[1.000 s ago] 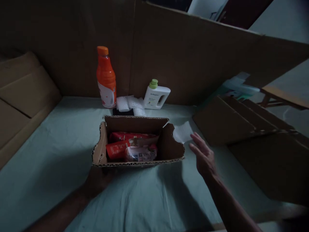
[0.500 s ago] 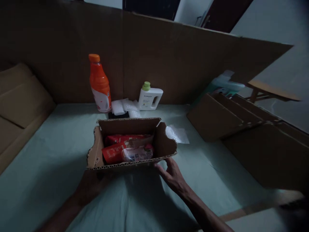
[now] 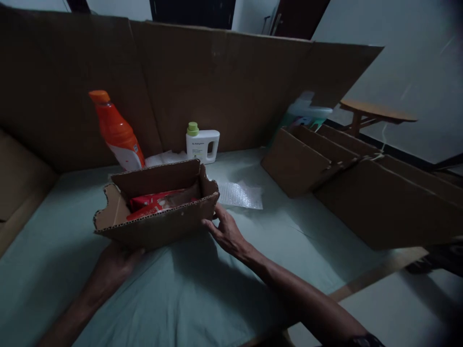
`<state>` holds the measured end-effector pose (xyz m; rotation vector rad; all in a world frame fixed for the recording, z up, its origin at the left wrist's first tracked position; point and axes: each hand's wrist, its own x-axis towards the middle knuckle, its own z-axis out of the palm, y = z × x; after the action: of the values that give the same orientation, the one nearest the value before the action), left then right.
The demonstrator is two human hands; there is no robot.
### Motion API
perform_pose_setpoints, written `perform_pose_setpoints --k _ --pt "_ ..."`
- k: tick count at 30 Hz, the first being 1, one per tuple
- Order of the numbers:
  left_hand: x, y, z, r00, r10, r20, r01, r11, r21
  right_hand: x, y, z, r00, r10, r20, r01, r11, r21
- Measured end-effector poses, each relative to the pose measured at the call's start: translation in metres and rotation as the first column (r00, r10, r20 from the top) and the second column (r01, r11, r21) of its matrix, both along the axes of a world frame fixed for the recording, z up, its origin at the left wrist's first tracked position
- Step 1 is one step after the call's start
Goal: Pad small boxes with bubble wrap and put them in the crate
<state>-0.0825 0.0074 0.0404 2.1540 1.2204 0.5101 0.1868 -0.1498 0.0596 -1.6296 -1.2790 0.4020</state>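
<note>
An open-topped cardboard box with wavy cut sides is held between my two hands, above the pale green cloth. Red packets lie inside it, partly covered by the front wall. My left hand grips the lower left corner, its fingertips hidden under the box. At the right end, my right hand has its thumb on the front wall and its other fingers around the side. Behind the box stand an orange bottle and a white jug with a green cap.
Bubble wrap lies on the green cloth to the right of the box, with more wrap behind it. Cardboard dividers and a green-and-clear container stand at right. A tall cardboard wall runs along the back.
The view has swung to the right. My hands have turned the box so that its right end sits farther back, and its front wall now hides more of the packets.
</note>
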Motion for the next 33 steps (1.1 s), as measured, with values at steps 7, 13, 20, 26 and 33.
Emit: perform_pose_setpoints --k 7,13,20,26,33 --pt "0.029 0.013 0.001 0.987 0.071 0.143 -0.057 0.993 -0.103 0.028 0.009 -0.008 0.992 0.021 0.124 -0.019 1.0 -0.022" --pt "0.035 0.013 -0.01 0.983 0.106 0.149 -0.092 0.991 -0.099 0.076 -0.026 0.0 0.767 0.058 0.639 0.185 0.933 -0.307" --pt "0.03 -0.002 -0.025 0.962 0.047 0.268 -0.047 0.999 -0.008 0.084 -0.04 0.015 0.618 0.084 0.782 0.312 0.887 -0.342" --pt "0.0 -0.082 -0.023 0.965 0.042 0.258 -0.117 0.952 0.282 0.063 -0.104 0.06 0.536 -0.111 0.837 0.217 0.976 -0.01" --pt "0.044 -0.146 0.048 0.824 -0.506 0.253 0.323 0.788 0.523 0.017 -0.143 0.113 0.612 0.109 0.783 -0.074 0.994 -0.08"
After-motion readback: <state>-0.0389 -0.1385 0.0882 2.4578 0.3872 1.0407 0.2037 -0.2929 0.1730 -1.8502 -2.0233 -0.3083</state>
